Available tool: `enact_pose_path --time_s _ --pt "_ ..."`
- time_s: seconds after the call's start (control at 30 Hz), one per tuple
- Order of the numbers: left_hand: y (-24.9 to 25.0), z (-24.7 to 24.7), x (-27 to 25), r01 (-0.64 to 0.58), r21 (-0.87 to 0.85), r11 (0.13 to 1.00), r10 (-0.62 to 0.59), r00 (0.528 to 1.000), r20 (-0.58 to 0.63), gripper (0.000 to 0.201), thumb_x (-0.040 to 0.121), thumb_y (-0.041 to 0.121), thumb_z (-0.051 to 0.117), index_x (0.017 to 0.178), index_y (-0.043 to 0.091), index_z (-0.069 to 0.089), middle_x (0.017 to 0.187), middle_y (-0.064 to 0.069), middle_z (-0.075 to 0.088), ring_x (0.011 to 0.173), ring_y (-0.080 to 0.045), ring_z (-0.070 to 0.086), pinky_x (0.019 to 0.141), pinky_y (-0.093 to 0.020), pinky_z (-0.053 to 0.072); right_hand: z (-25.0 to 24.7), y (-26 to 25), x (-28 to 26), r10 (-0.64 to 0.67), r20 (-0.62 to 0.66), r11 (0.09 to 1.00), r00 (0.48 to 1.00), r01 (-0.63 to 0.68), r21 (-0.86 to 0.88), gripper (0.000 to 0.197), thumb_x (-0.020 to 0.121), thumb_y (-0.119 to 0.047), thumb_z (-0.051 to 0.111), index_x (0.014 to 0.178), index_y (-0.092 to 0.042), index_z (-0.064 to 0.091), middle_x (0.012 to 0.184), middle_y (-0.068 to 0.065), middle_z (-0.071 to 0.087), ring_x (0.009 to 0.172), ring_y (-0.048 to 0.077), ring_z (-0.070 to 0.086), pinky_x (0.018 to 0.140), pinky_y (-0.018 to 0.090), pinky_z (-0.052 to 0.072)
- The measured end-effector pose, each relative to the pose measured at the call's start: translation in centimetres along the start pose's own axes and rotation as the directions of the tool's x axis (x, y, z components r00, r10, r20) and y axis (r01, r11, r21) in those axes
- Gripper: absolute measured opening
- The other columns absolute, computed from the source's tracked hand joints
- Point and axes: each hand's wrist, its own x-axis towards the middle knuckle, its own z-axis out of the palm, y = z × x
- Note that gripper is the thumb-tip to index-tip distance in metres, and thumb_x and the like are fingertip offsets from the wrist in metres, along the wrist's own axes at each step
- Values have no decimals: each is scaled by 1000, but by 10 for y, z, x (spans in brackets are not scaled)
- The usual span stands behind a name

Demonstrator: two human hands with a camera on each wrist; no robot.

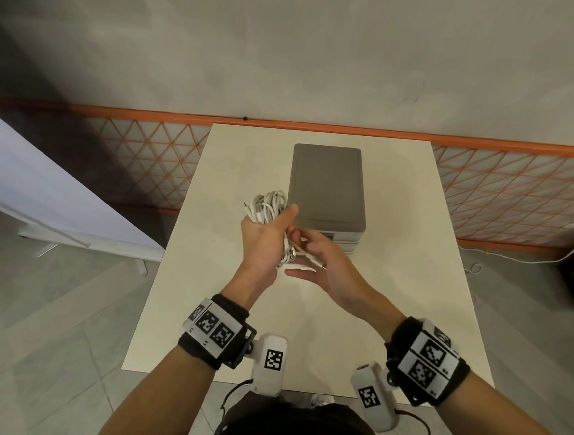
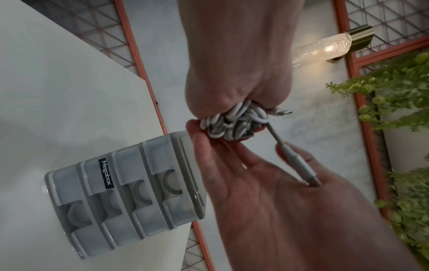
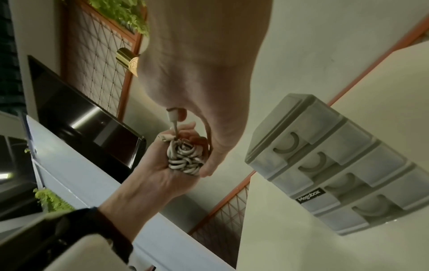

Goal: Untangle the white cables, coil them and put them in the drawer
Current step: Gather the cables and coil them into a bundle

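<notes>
The white cables (image 1: 268, 205) are gripped as a bundle by the curled fingers of the left hand (image 1: 261, 246), above the table's (image 1: 393, 294) middle, near the drawer unit (image 1: 327, 186). One plug (image 1: 311, 257) is laid across the nearly straight fingers of the right hand (image 1: 331, 274).

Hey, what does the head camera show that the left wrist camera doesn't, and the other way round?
Only the head view: the drawer unit seen on its flat grey top, the marker wrist bands and a loose white lead on the floor.
Only the left wrist view: four closed drawer fronts, the Megabox label, a lit wall lamp and green plants.
Both: the left hand gripping the bundled white cables, one plug end lying against the right hand, above the table.
</notes>
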Motion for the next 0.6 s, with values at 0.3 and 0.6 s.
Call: enact_pose_path --time_s 0.3,0.6 --pt "2 -4 1 -74 91 993 79 995 -54 32 89 3 69 63 14 54 48 3 52 43 -13 50 46 -24 43 -10 -15 7 -3 44 973 999 13 -232 38 101 -36 51 137 -27 48 123 4 65 106 13 68 89 36 58" --pt "8 -15 8 -106 133 986 122 984 -126 25 88 6 69 70 13 53 45 2 52 44 -19 49 46 -27 40 -37 -11 0 -195 -83 957 977 171 -235 8 88 1 68 92 3 62 64 12 59 48 19 49 47 27 43"
